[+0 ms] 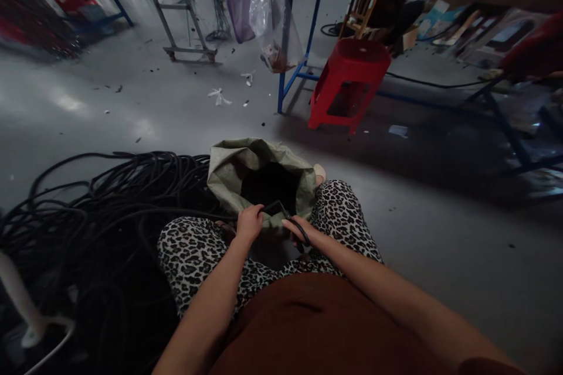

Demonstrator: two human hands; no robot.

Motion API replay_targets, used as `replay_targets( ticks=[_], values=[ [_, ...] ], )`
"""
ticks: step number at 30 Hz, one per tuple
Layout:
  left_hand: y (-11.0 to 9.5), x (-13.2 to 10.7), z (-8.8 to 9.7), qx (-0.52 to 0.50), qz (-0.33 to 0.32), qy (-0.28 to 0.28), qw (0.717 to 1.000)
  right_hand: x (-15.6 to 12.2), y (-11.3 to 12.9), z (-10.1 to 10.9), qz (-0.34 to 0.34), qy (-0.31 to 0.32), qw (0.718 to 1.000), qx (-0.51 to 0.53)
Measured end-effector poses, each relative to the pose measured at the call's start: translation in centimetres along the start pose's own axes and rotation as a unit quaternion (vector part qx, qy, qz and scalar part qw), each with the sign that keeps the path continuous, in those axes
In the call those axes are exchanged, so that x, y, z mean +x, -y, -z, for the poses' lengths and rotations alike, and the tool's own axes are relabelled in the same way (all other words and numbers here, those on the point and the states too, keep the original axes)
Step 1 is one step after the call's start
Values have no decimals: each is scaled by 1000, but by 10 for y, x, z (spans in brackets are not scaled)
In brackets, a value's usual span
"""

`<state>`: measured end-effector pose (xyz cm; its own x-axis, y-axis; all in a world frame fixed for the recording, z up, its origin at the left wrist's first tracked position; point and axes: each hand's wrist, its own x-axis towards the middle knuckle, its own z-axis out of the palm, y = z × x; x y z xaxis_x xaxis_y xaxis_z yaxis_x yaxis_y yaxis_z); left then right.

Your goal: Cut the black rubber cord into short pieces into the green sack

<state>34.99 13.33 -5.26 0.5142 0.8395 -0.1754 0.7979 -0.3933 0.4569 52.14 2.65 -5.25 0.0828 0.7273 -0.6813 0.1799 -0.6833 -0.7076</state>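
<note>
Scissors (285,211), so judged from their dark loop and blade, are gripped by the handles in the right hand (305,226) in the head view, the only view supplied. Left hand (250,222) is clenched on a black cable (269,206), whose tip projects from the fingers toward the blades, between the two hands; whether blade and cable touch cannot be told. To the left of the grip the cable runs across the near knee toward a loose cable heap (109,199). Just beyond the grip stands a sack (222,167), mouth turned open, its interior too dark to read. Farther off, beyond and right of the grip, is a red stool (361,51). Step in hand is judged to be cutting at the cable end over the sack. Next move, in this judgement, calls for a steady left hold, cable seated between the blades, and left fingers clear of the cut.
</note>
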Motion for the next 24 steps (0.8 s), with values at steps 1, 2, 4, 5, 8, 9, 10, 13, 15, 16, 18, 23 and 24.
replay_targets(
  ticks=[1,2,4,5,8,9,10,13,15,16,18,23,24],
  values=[
    [0,0,0,-2,0,-1,1000,0,0,0,4,5,1000,2],
    [0,0,-1,-5,-2,-3,1000,0,-1,0,6,11,1000,3],
    [-1,0,-1,-10,-5,-3,1000,-1,-1,-1,9,18,1000,5],
    [-1,0,-1,-12,-5,-3,1000,-1,0,-1,9,19,1000,7],
    [-2,-1,-2,-16,-6,4,1000,-4,3,-1,-3,12,1000,14],
    [-2,-1,-2,-18,-8,5,1000,-5,5,-1,-8,9,1000,14],
    [-2,-1,-3,-20,-9,6,1000,-6,6,-1,-12,9,1000,13],
    [-2,-2,-4,-22,-17,9,1000,-7,8,0,-7,15,1000,8],
    [-2,-2,-5,-21,-21,14,999,-8,9,1,5,22,1000,2],
    [-2,-2,-5,-21,-23,17,999,-8,9,1,9,26,1000,1],
    [-3,-2,-4,-20,-24,22,999,-7,8,1,16,34,999,-1],
    [-7,-4,-2,-25,-18,38,999,-5,7,0,20,36,999,3],
    [-7,-4,-2,-26,-16,42,999,-5,6,0,17,29,999,7]
  ],
)
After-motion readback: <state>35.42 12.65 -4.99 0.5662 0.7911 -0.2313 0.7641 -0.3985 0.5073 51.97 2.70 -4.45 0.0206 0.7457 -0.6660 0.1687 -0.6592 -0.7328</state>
